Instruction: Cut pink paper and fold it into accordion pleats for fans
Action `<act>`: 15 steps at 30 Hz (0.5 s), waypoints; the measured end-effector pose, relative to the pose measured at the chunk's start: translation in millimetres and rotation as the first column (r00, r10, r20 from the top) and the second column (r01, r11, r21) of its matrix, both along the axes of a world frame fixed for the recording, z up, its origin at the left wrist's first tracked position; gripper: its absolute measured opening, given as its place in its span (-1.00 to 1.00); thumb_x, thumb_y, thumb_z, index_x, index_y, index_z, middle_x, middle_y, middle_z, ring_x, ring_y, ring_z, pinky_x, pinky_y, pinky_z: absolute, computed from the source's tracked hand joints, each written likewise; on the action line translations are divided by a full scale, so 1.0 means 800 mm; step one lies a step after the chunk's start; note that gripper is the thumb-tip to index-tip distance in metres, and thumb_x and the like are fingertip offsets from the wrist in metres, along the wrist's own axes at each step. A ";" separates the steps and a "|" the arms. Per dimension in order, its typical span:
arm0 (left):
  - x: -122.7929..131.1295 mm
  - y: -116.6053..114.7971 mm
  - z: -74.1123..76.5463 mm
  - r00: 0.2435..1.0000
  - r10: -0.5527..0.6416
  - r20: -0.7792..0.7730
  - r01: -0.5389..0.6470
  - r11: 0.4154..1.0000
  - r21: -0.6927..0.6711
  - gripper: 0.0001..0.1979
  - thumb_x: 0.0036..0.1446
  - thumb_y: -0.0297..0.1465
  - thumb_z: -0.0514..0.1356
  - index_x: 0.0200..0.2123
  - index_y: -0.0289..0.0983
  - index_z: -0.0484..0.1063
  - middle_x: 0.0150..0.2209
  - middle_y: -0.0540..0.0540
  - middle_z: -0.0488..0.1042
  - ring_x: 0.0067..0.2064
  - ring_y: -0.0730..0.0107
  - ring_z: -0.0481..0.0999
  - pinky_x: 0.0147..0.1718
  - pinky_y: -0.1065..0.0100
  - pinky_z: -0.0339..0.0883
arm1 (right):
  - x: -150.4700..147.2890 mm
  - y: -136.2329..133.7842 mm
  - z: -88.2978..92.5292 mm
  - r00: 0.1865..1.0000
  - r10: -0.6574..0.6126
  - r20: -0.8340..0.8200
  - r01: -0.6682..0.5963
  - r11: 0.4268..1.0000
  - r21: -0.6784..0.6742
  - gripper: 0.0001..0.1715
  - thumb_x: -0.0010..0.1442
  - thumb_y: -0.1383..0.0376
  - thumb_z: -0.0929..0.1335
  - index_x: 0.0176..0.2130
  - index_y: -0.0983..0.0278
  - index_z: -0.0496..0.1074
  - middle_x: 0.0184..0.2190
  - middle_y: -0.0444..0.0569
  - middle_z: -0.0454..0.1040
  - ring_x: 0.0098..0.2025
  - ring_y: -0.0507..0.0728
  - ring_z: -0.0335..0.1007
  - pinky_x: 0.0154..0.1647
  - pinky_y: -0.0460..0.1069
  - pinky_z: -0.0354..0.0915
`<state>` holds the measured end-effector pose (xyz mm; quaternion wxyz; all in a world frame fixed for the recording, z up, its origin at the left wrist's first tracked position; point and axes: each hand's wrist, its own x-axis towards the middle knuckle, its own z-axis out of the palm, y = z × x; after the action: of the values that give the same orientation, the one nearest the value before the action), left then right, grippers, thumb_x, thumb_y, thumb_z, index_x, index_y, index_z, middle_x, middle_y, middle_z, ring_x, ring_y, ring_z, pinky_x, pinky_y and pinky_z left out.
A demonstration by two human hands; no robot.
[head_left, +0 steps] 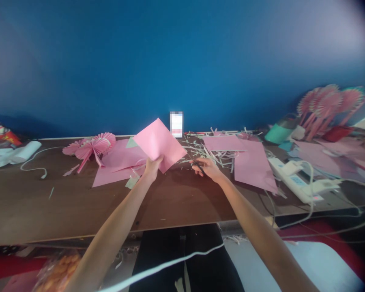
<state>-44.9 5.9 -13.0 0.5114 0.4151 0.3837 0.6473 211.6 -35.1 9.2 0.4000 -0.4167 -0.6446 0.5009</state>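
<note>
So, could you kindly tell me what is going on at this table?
A person's left grip holds up a pink sheet by its lower edge, above the brown table. The right grip holds dark scissors beside the sheet's right corner; whether they touch it is unclear. Loose pale paper strips lie behind the right grip. Pleated pink fans lie to the left, and more pink paper lies to the right.
</note>
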 end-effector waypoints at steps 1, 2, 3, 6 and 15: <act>0.000 0.001 -0.001 1.000 0.003 -0.004 -0.003 1.000 0.006 -0.45 -0.18 -0.35 0.37 -0.06 -0.32 0.40 -0.08 -0.19 0.47 -0.01 0.16 0.43 0.02 0.14 0.27 | 0.000 0.000 0.000 1.000 0.004 -0.003 -0.004 1.000 -0.003 -0.52 -0.01 0.12 0.40 -0.13 0.34 0.43 -0.61 -0.14 0.40 -0.69 -0.09 0.15 -0.65 -0.12 0.11; -0.001 0.001 -0.002 1.000 0.006 -0.005 -0.006 1.000 0.012 -0.45 -0.18 -0.35 0.37 -0.05 -0.32 0.40 -0.08 -0.19 0.47 -0.01 0.17 0.43 0.02 0.14 0.27 | 0.000 0.000 0.000 1.000 0.007 -0.007 -0.007 1.000 -0.005 -0.52 0.00 0.12 0.40 -0.12 0.34 0.43 -0.61 -0.14 0.41 -0.69 -0.09 0.15 -0.65 -0.12 0.11; -0.001 0.002 -0.003 1.000 0.006 -0.004 -0.006 1.000 0.017 -0.45 -0.18 -0.35 0.37 -0.06 -0.32 0.40 -0.08 -0.19 0.47 0.00 0.17 0.43 0.02 0.14 0.27 | 0.000 0.000 0.000 1.000 0.006 -0.012 -0.006 1.000 -0.005 -0.53 0.00 0.12 0.40 -0.12 0.34 0.43 -0.61 -0.14 0.41 -0.69 -0.08 0.15 -0.65 -0.13 0.11; -0.001 0.003 -0.005 1.000 0.002 -0.005 -0.002 1.000 0.017 -0.48 -0.19 -0.36 0.37 -0.08 -0.32 0.42 -0.09 -0.19 0.48 -0.01 0.15 0.43 0.02 0.12 0.27 | 0.000 0.000 -0.001 1.000 0.001 -0.022 -0.001 1.000 0.000 -0.53 -0.01 0.12 0.40 -0.13 0.33 0.43 -0.61 -0.14 0.41 -0.69 -0.08 0.16 -0.65 -0.13 0.11; 0.002 0.001 0.000 1.000 0.018 -0.019 -0.018 1.000 -0.005 -0.48 -0.21 -0.37 0.38 -0.09 -0.30 0.42 -0.09 -0.17 0.48 -0.01 0.16 0.43 0.04 0.12 0.25 | -0.001 0.000 0.000 1.000 0.009 -0.017 -0.010 1.000 -0.013 -0.48 -0.02 0.11 0.40 -0.11 0.36 0.42 -0.60 -0.12 0.41 -0.69 -0.08 0.16 -0.65 -0.13 0.13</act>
<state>-43.6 6.5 -13.0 0.5029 0.4163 0.3939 0.6470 210.5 -34.9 9.2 0.4003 -0.4120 -0.6397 0.5107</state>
